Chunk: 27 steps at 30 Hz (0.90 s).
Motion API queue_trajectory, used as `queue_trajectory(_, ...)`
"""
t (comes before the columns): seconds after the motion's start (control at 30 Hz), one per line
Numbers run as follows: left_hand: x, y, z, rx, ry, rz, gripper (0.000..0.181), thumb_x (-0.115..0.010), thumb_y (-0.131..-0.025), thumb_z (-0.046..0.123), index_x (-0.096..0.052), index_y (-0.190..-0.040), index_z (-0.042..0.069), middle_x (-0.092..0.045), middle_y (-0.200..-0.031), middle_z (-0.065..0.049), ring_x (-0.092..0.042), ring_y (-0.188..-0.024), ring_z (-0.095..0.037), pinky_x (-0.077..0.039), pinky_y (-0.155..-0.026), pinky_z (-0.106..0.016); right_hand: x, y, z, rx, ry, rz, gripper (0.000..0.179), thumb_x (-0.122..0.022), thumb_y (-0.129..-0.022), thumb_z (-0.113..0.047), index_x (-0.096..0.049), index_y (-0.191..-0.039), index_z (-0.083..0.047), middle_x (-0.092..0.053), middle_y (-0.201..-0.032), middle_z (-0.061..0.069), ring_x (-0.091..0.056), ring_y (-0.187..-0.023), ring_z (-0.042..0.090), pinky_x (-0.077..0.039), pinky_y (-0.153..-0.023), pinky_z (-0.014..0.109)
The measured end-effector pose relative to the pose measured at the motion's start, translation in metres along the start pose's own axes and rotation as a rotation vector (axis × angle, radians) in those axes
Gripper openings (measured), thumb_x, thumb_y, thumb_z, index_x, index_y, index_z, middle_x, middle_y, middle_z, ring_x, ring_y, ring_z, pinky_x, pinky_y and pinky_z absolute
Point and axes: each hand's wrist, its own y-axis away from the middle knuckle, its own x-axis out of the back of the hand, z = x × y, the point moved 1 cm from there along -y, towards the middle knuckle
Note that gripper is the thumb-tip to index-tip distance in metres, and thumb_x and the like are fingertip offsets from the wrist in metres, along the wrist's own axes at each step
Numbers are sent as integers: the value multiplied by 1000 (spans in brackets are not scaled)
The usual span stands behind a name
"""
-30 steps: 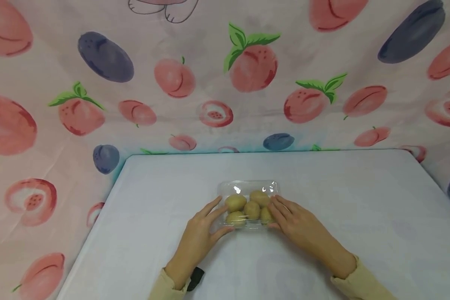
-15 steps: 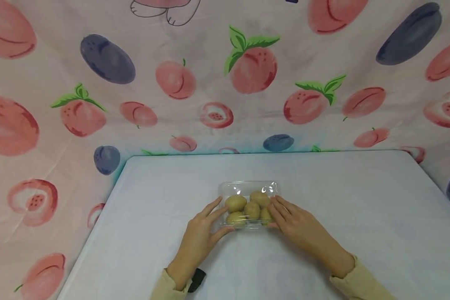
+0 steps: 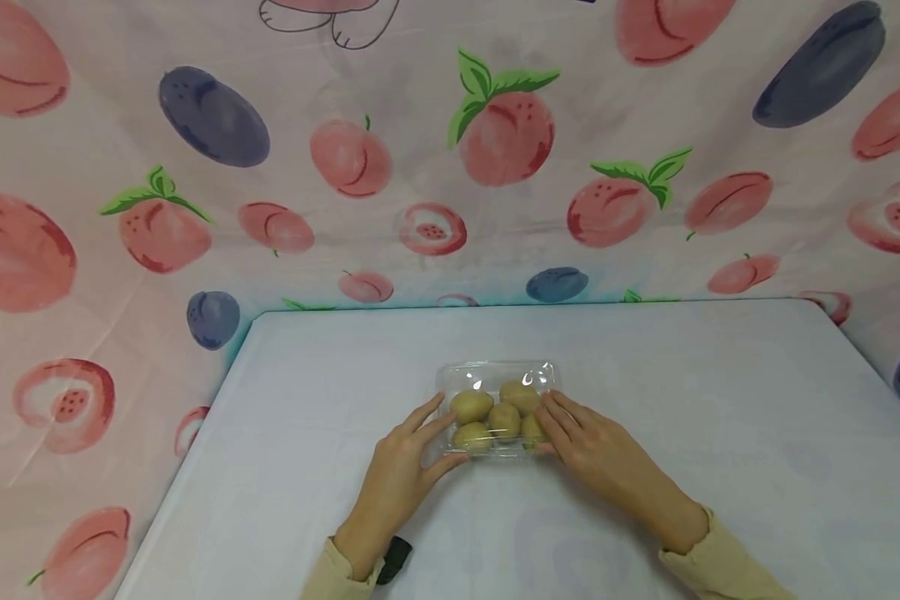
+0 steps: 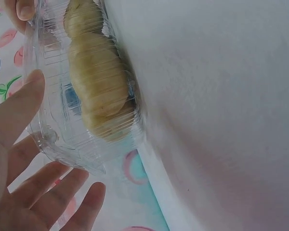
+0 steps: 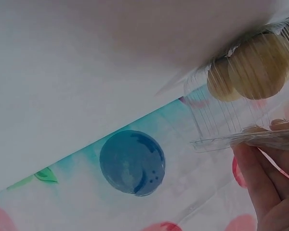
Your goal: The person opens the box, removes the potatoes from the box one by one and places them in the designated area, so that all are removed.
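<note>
On the white table a clear plastic box (image 3: 498, 372) holds several oval, yellow-brown pieces (image 3: 504, 421), like kiwis or small potatoes; which, I cannot tell. My left hand (image 3: 396, 467) holds the box's left end, the thumb at the front rim and the fingers around the corner. In the left wrist view, its outer fingers (image 4: 70, 190) stretch out past the end of the box. At the right end, my right hand (image 3: 592, 446) grips the rim, fingers on top and thumb at the front. Its fingers partly hide the rightmost piece.
White cloth covers the table (image 3: 307, 375), with the box near its middle. Behind it and to the left hangs a pink curtain (image 3: 390, 75) printed with fruit. Something black (image 3: 393, 558) shows at the left sleeve cuff.
</note>
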Motion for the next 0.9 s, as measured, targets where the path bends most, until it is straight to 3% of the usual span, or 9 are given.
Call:
queue_trajectory(0.33, 1, 0, 3, 21, -19, -13, 56, -85, -75, 34, -70, -124, 12, -55, -145, -8, -64, -116, -36, -55, -94, -49, -2, 1, -1, -27, -9, -27, 59, -26, -110, -34, -64, -113, 11, -70, -114, 25, -68, -108, 35, -60, -85, 39)
queue_trajectory(0.9, -2, 1, 1, -10, -20, 19, 56, -85, -75, 32, -70, -124, 10, -55, -144, -12, -63, -118, -35, -56, -94, -47, 3, -4, 4, -8, -43, -46, 58, -25, -111, -32, -64, -113, 11, -69, -113, 26, -68, -107, 37, -60, -85, 41)
